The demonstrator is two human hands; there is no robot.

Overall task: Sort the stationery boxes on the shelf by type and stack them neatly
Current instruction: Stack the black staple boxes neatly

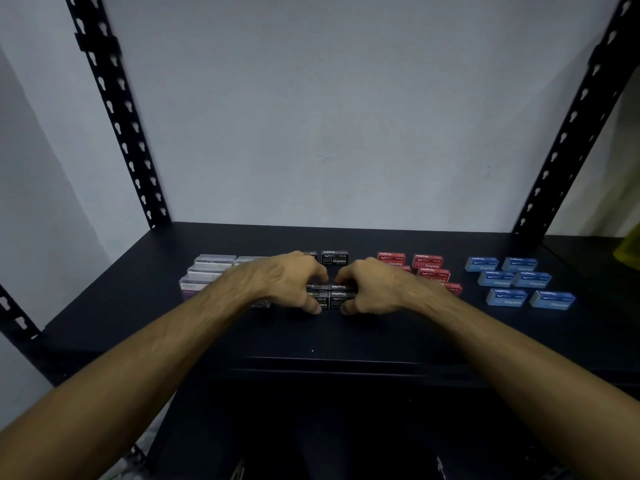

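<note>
Black staple boxes [330,295] sit in a tight cluster at the middle of the dark shelf [311,337]. My left hand [287,280] grips the cluster's left side, fingers curled over the top. My right hand [372,289] grips its right side the same way. Another black staple box [334,261] stands behind the hands. Clear paper-clip boxes [207,271] lie to the left, partly hidden by my left forearm. Red staple boxes [427,265] lie to the right, and several blue staple boxes [519,282] stand in rows further right.
Black perforated uprights rise at the back left [117,109] and back right [575,112] of the shelf, in front of a pale wall. Another upright [17,317] crosses the left edge. A yellow object [628,247] shows at the far right.
</note>
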